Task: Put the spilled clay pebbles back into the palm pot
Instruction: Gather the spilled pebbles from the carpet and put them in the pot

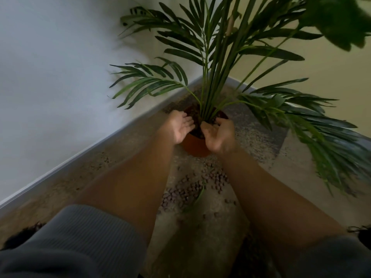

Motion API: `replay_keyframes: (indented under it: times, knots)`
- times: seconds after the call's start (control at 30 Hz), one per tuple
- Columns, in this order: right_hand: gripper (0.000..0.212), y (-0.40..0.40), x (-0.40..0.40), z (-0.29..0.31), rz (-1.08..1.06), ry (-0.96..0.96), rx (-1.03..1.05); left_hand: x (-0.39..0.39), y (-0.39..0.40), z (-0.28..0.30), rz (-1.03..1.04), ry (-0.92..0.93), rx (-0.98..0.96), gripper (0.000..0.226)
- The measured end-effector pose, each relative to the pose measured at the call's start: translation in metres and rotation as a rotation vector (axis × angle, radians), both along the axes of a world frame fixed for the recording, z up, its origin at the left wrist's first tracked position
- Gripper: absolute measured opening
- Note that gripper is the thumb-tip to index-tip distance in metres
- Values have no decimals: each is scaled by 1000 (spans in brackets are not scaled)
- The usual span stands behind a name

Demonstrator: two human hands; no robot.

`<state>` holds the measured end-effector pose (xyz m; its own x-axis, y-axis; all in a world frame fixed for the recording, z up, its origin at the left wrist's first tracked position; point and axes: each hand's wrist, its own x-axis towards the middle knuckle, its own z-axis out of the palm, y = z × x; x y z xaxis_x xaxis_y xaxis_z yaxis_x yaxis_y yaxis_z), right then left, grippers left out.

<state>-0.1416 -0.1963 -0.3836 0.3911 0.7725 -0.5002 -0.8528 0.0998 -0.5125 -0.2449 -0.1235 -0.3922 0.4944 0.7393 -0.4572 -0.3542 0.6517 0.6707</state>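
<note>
A terracotta palm pot [195, 146] stands on the floor in the room corner, with brown pebbles showing inside its rim. Both my hands hover over the pot, palms turned up and inward. My left hand [180, 125] is at the pot's left rim with fingers spread and nothing seen in it. My right hand [217, 135] is cupped at the right rim beside the palm stems; blur hides whether pebbles lie in it. A patch of spilled clay pebbles [188, 191] lies on the floor between my forearms, nearer to me than the pot.
Palm fronds [313, 127] spread wide to the right and above the pot. White skirting [80, 159] and walls close the corner behind. A fallen green leaf [197, 197] lies among the pebbles. Scattered single pebbles [216, 214] dot the speckled floor.
</note>
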Motion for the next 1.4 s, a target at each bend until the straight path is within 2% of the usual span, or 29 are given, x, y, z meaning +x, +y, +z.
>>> replay_keyframes:
  times: [0.1,0.2,0.33,0.4,0.47,0.6,0.67,0.73,0.83,0.93,1.13,1.4]
  knots:
    - [41,-10,-16,-19,196,-176,-97,-23,-2,-25,95,203,91,44]
    - [30,-16,-37,-48,376,-402,-262,-60,-8,-68,101,481,151,19]
    - [18,-24,-59,-91,621,-801,-475,-97,-19,-98,-270,1022,427,20]
    - [6,-25,-66,-110,840,-1074,-540,-110,-25,-104,-421,1164,538,26]
    - [20,-28,-73,-125,1064,-1374,-521,-122,-34,-110,-536,1151,524,35]
    - [46,-39,-87,-140,1282,-1688,-379,-135,-53,-125,-841,1220,602,63]
    - [57,-42,-94,-145,1372,-1778,-293,-134,-58,-130,-940,1297,722,58]
    - [70,-43,-100,-148,1432,-1835,-218,-134,-59,-132,-973,1391,838,43]
    - [84,-45,-105,-151,1458,-1963,-192,-134,-59,-135,-1014,1432,865,23]
    - [77,-44,-107,-151,1460,-2036,-200,-136,-58,-138,-997,1402,811,18]
    - [58,-48,-106,-145,1414,-2077,-206,-140,-57,-136,-875,1310,693,27]
    - [51,-56,-110,-137,1484,-2117,-214,-142,-60,-133,-914,1358,638,30]
